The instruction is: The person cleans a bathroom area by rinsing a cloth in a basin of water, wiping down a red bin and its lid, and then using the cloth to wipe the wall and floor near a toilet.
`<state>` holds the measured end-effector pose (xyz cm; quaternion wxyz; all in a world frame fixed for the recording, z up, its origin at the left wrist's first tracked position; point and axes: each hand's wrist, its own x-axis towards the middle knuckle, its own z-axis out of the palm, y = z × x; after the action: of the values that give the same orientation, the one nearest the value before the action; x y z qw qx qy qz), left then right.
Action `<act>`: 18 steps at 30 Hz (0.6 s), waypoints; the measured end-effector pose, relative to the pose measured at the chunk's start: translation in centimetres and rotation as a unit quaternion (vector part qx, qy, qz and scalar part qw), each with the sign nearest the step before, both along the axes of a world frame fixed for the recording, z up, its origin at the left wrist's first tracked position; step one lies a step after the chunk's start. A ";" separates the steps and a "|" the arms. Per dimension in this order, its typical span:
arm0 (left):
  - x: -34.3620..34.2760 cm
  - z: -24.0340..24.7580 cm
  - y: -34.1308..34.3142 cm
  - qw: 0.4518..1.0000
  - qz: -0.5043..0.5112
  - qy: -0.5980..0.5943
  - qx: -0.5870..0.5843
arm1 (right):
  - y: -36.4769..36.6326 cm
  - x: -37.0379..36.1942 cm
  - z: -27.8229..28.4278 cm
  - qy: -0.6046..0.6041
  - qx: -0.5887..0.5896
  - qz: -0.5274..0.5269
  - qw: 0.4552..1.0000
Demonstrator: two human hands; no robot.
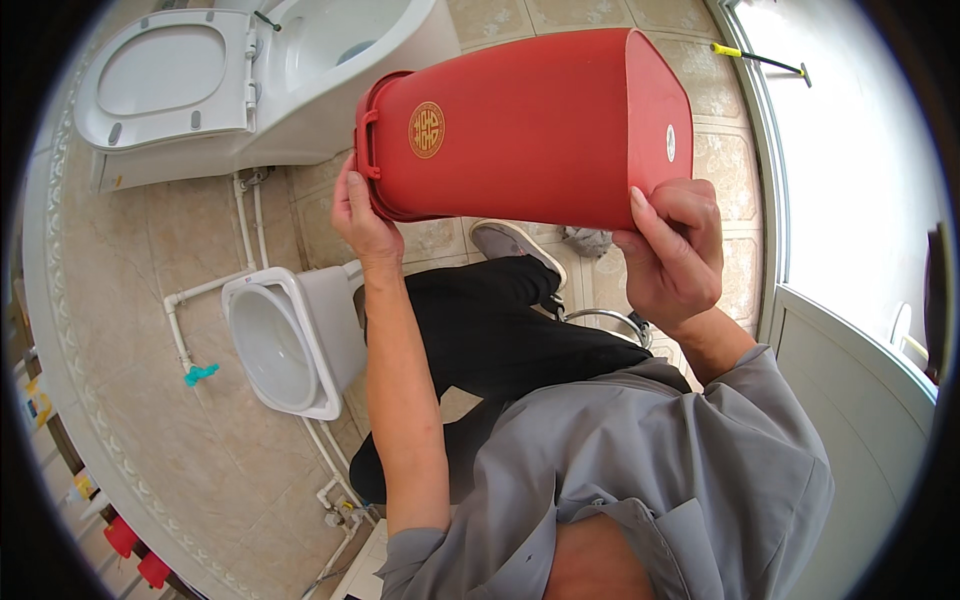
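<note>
I'm watching the red bin [530, 130] held sideways above the tiles [732, 160]: left hand [368, 222] gripping its rim, right hand [685, 250] pinching 1 base corner. If that thin pinch slips, the base could drop toward the shoe [508, 242]!

Head view, one item: left fisheye of a side-by-side pair, head-worn, facing down past the grey shirt [650, 480] to the tiled floor [728, 170]. Range: close above left hand [366, 218] and right hand [680, 252]; wide field.
</note>
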<state>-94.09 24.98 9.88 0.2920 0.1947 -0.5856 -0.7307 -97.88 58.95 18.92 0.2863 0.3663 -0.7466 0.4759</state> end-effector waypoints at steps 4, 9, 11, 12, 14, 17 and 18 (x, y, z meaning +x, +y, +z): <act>0.0 0.0 0.3 1.000 0.005 -0.012 -0.010 | -0.1 0.1 0.3 -0.001 -0.001 0.007 1.000; 0.0 0.8 0.6 0.998 0.028 -0.048 -0.010 | -0.2 -0.1 -0.9 -0.044 -0.025 -0.023 0.998; 0.1 0.8 0.7 0.993 0.048 -0.085 -0.069 | 0.0 -0.4 -2.3 -0.048 -0.035 -0.027 0.998; 0.1 0.8 0.7 0.993 0.052 -0.083 -0.067 | 0.1 -0.6 -3.1 -0.055 -0.046 -0.034 0.997; 0.2 0.9 0.7 0.989 0.066 -0.097 -0.092 | 0.0 -0.5 -4.4 -0.067 -0.050 -0.030 0.996; 0.4 1.3 0.7 0.982 0.078 -0.115 -0.132 | -0.1 -0.3 -6.3 -0.092 -0.056 -0.035 0.994; 0.5 1.4 0.7 0.981 0.081 -0.115 -0.132 | -0.2 -0.3 -7.1 -0.128 -0.079 -0.042 0.988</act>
<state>-93.59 25.69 11.30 0.3041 0.2845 -0.6887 -0.5935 -98.16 58.77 11.81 0.2361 0.2465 -0.7521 0.5638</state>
